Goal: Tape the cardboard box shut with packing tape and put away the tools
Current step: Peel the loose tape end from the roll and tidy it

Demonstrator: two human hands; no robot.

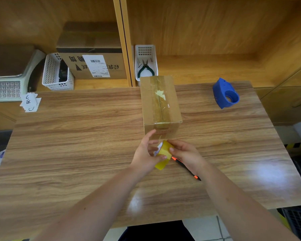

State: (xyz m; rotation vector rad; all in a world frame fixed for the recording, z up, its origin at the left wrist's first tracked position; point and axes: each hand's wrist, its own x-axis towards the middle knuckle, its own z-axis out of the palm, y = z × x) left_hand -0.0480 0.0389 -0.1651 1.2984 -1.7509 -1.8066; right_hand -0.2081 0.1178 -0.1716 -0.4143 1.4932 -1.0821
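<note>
A small cardboard box [161, 103] stands closed on the wooden table [76, 136], with tape along its top seam. Just in front of it, my left hand [146, 155] and my right hand [186, 153] both hold a yellow roll of packing tape [163, 153] above the table. A black and orange utility knife [186, 168] lies on the table under my right hand, partly hidden by it. A blue tape dispenser [225, 93] rests empty at the table's far right.
On the shelf behind stand a white basket [146, 56] holding green-handled pliers, another white basket [56, 73], a larger labelled carton [92, 61] and a scale [9, 79]. Paper slips [30, 102] lie at the table's far left corner.
</note>
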